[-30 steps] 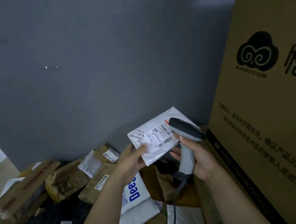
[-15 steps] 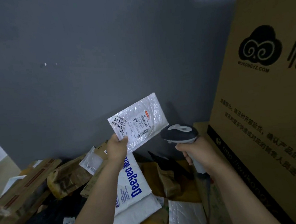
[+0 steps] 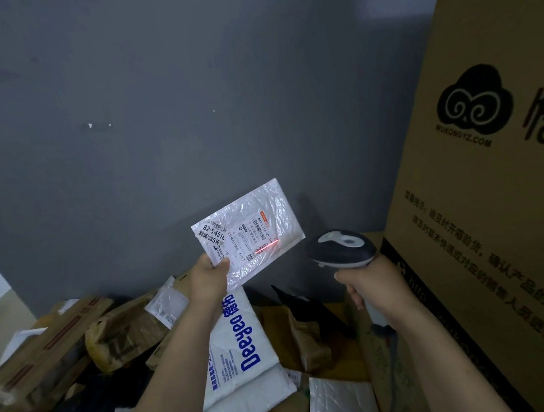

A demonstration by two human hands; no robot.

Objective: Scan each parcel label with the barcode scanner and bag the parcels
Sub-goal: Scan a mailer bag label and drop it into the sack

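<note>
Parcel pile (image 3: 119, 338) w/ Deeyeo mailer (image 3: 242, 346) at 6 o'clock, L hand (image 3: 210, 279) pinching white parcel (image 3: 258, 216) by its corner, held up mid-frame, R hand (image 3: 371, 290) gripping scanner (image 3: 341, 249) at 4 o'clock, red beam (image 3: 268, 246) on parcel label (image 3: 250, 238), cardboard box (image 3: 489, 206) at 3, grey wall (image 3: 192, 98) behind.

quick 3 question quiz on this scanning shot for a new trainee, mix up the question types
1. True or false: the red scan line falls on the barcode of the white parcel that the left hand holds up.
2. What does the right hand grip? A) barcode scanner B) tape roll C) knife
3. Fill in: the tall cardboard box stands on the person's ___ side.
Key: 1 true; 2 A; 3 right.
</note>
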